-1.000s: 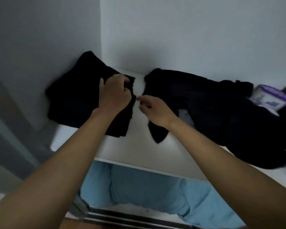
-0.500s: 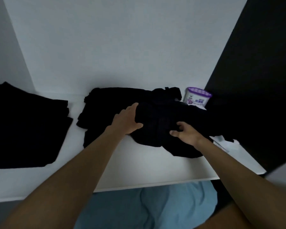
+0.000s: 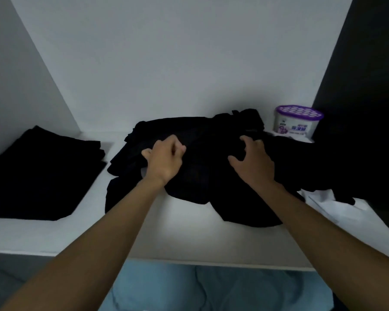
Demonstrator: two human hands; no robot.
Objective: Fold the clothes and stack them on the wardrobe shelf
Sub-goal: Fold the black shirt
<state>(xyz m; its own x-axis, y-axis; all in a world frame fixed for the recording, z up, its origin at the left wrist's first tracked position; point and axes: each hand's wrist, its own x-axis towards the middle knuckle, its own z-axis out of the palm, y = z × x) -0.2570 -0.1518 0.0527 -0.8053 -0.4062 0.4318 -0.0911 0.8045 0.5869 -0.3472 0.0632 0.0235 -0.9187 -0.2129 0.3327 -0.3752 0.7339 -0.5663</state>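
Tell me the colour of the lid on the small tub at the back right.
Purple lid, seen in the head view.

A white shelf (image 3: pixel 189 239) is seen; left of it a black folded stack (image 3: pixel 38 176) is laid; a black crumpled heap (image 3: pixel 211 176) is spread mid-shelf. A white tub (image 3: pixel 298 125) with a purple, white-dotted lid is set at the shelf's back right; pale blue fabric (image 3: pixel 211 290) is shown below the shelf.
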